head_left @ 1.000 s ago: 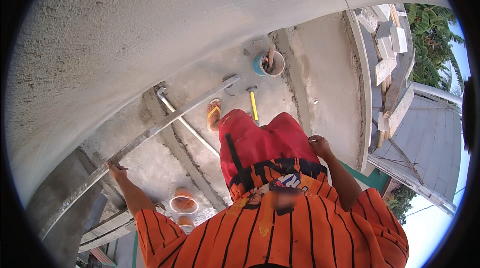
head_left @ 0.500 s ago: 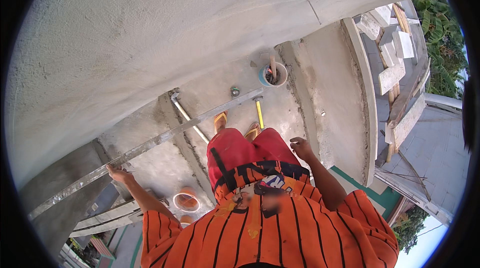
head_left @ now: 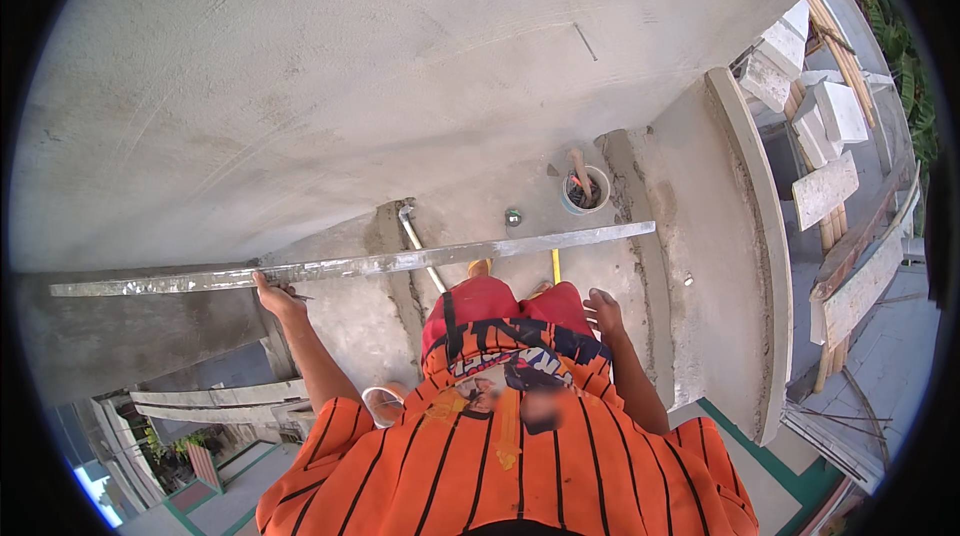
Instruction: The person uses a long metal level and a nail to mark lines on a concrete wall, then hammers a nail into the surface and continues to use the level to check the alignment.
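Observation:
My left hand (head_left: pixel 280 298) grips a long, straight grey metal bar (head_left: pixel 440 258), a straightedge, towards its left end. A thin dark piece sticks out beside those fingers, too small to name. The bar stretches across in front of me, close to the plastered wall (head_left: pixel 350 136) on the left. My right hand (head_left: pixel 603 313) hangs beside my right thigh, holding nothing, with its fingers apart. Beyond the bar lies a tool with a pale handle (head_left: pixel 412 236) and a metal head. A yellow handle (head_left: pixel 556 264) shows partly behind the bar.
A bucket (head_left: pixel 604 182) with tools in it stands at the wall's foot, near a small dark round object (head_left: pixel 513 218). An orange bucket (head_left: pixel 385 391) is partly hidden by my left side. Mortar ridges (head_left: pixel 655 306) cross the floor. Pale blocks (head_left: pixel 838 111) and planks lie beyond the low wall (head_left: pixel 765 266).
The straightedge has swung from a steep slant to nearly level across the view, its right end now farther right. My left hand has risen with it. The view has also shifted.

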Demonstrator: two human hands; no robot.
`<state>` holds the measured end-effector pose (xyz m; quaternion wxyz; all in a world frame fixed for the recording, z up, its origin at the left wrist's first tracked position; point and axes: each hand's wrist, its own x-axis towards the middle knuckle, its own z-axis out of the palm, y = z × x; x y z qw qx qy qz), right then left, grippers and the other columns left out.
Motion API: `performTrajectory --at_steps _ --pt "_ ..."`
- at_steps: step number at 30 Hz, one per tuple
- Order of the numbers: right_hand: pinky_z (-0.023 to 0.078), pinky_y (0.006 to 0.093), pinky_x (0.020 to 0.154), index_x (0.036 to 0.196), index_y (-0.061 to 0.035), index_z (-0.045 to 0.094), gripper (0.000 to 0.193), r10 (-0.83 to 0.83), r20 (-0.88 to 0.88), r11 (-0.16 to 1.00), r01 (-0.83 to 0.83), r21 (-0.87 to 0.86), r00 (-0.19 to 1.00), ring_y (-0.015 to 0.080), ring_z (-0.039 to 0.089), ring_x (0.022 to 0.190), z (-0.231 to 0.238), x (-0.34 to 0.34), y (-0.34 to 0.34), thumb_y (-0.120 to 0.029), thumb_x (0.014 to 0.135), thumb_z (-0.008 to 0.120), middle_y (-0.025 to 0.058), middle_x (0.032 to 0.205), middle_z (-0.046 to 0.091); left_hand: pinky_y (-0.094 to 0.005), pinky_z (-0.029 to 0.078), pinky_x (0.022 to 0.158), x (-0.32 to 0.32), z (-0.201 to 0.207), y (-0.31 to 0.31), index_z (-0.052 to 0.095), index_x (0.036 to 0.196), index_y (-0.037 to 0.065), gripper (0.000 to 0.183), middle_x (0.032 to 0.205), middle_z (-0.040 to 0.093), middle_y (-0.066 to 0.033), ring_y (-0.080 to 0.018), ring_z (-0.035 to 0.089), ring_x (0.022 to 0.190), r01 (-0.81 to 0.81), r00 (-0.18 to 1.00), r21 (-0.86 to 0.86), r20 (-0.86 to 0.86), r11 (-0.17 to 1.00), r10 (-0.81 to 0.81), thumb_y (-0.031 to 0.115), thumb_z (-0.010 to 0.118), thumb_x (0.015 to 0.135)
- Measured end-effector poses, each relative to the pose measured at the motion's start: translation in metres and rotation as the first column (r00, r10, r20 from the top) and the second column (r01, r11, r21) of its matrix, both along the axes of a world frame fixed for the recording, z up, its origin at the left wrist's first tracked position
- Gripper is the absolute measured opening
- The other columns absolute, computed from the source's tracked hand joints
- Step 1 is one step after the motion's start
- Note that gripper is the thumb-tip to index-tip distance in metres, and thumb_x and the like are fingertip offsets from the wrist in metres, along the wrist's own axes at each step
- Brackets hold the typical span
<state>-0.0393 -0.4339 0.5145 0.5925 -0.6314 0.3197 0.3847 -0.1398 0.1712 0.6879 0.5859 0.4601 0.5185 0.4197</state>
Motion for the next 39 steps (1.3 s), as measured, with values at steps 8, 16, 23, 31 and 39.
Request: performTrajectory --at_steps 8,16,23,31,39 --pt "0.044 0.0373 0.084 0.15 -0.016 0.013 0.088 -0.156 0.103 0.958 0.125 0.26 0.982 0.0254 0.051 0.11 0.035 0.033 -0.014 -0.067 0.086 0.045 0.017 0.137 0.043 -0.0243 0.032 0.047 0.023 0.022 -0.098 0.054 0.092 0.015 0.025 0.072 0.05 0.0028 -0.0094 0.043 0.057 0.066 0.984 -0.063 0.172 0.996 -0.055 0.04 0.053 0.093" --pt "0.045 0.033 0.082 0.135 -0.0079 0.037 0.071 -0.45 0.353 0.86 0.291 0.419 0.821 0.0204 0.053 0.103 0.108 0.116 -0.011 -0.06 0.088 0.05 0.0125 0.119 0.051 -0.0217 0.031 0.051 0.066 0.05 -0.161 0.054 0.093 0.018 0.022 0.078 0.056 0.005 -0.0069 0.046 0.061 0.261 0.939 -0.141 0.265 0.955 -0.218 0.04 0.056 0.091" --pt "0.048 0.0261 0.068 0.123 -0.0084 0.05 0.053 -0.566 0.485 0.819 0.387 0.425 0.666 0.0122 0.056 0.082 0.168 0.235 -0.006 -0.048 0.089 0.059 0.0059 0.099 0.055 -0.0223 0.031 0.05 0.144 0.036 -0.161 0.053 0.099 0.017 0.029 0.081 0.056 0.0041 -0.0067 0.049 0.064 0.372 0.888 -0.127 0.337 0.92 -0.313 0.043 0.06 0.088" --pt "0.049 0.0275 0.072 0.133 -0.0086 0.044 0.065 -0.516 0.573 0.854 0.335 0.397 0.637 0.0131 0.055 0.085 0.192 0.347 0.009 -0.052 0.088 0.059 0.0086 0.107 0.054 -0.0197 0.031 0.044 0.236 0.034 -0.154 0.052 0.093 0.016 0.028 0.075 0.052 0.003 -0.0058 0.045 0.059 0.328 0.896 -0.138 0.36 0.935 -0.261 0.039 0.065 0.085" --pt "0.05 0.0292 0.075 0.139 -0.0077 0.038 0.071 -0.242 0.7 0.967 0.222 0.12 0.672 0.0161 0.057 0.091 0.166 0.407 -0.004 -0.053 0.088 0.058 0.0164 0.126 0.049 -0.0203 0.029 0.049 0.268 0.025 -0.152 0.052 0.114 0.011 0.051 0.086 0.049 -0.0009 -0.0067 0.041 0.065 0.35 0.906 -0.159 0.309 0.923 -0.29 0.048 0.066 0.082"
